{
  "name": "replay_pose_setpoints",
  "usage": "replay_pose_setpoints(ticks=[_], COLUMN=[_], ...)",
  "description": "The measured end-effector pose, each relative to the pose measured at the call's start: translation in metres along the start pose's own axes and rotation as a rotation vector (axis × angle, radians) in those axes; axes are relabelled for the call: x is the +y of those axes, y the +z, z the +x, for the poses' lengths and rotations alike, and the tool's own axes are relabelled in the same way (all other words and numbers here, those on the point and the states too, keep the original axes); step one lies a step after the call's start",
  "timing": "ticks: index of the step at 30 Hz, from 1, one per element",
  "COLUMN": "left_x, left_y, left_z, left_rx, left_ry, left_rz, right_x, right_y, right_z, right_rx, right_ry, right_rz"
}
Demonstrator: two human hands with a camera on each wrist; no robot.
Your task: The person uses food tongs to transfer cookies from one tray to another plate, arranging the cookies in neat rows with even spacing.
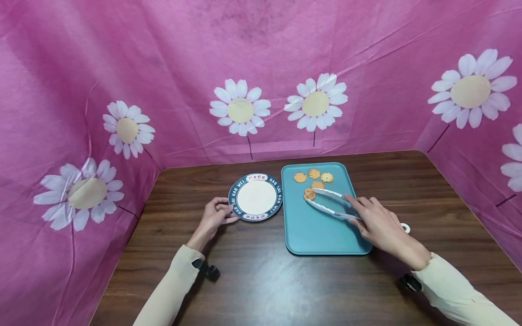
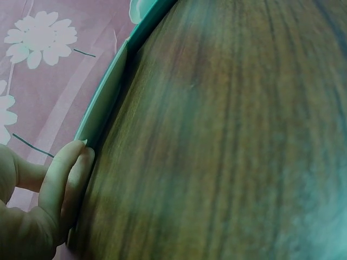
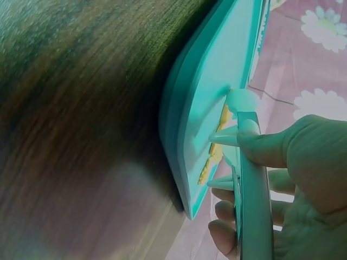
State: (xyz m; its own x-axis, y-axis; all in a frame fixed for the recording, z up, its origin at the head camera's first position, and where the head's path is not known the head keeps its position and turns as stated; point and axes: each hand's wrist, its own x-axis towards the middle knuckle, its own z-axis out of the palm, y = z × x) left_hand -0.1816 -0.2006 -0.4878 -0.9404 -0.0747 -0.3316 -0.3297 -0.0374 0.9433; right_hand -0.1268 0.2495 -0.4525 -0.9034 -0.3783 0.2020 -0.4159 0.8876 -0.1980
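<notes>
— Gripped in the right hand [image 1: 381, 226], the tongs [image 1: 330, 203] lie low over the tray [image 1: 322, 235]; fingers curl round both arms near the back end, index finger stretched along the top one.

— Are the tongs closed on anything?

— Their tips stand apart around a cookie [image 1: 309, 194] at the tray's far-left part. Whether they touch it, I cannot tell.

— And the other hand?

— The left hand [image 1: 216, 215] pinches the near-left rim of the plate [image 1: 256, 198], thumb and fingers curled on the edge. The plate sits on the table [image 1: 253, 280] just beside the tray's left edge, toward the far side.

— What else is on the tray?

— Four more cookies [image 1: 313, 177] near its far edge: three in a row, one just behind the tong tips. They crowd close to the one between the tips.

— Anything around the table?

— A pink cloth [image 1: 261, 68] printed with white daisies hangs behind and at both sides. A small white ring [image 1: 405, 227] peeks out beyond the right hand, at the tray's right edge.
</notes>
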Motion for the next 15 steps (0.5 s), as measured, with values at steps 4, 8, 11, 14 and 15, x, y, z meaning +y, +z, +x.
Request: replay_pose_setpoints(ticks=[4, 8, 11, 14, 15], left_x=[-0.0009, -0.0012, -0.0014, -0.0017, -0.0018], left_y=[-0.0002, 0.0002, 0.0003, 0.0002, 0.0001], left_z=[0.0004, 0.0010, 0.0013, 0.0011, 0.0010], left_rx=[0.000, -0.004, -0.001, 0.004, 0.004], left_ry=[0.002, 0.010, 0.009, 0.004, 0.002], left_rz=[0.004, -0.006, -0.011, -0.012, -0.013], right_x=[0.0005, 0.0010, 0.0013, 0.0014, 0.0014], right_y=[0.0014, 0.0018, 0.0017, 0.0015, 0.0015], right_z=[0.0016, 0.0047, 0.0073, 0.0096, 0.0102], right_rx=[-0.001, -0.005, -0.012, -0.021, -0.024], right_ry=[0.000, -0.002, -0.008, -0.012, -0.012], right_rz=[-0.006, -0.007, -0.004, 0.000, 0.001])
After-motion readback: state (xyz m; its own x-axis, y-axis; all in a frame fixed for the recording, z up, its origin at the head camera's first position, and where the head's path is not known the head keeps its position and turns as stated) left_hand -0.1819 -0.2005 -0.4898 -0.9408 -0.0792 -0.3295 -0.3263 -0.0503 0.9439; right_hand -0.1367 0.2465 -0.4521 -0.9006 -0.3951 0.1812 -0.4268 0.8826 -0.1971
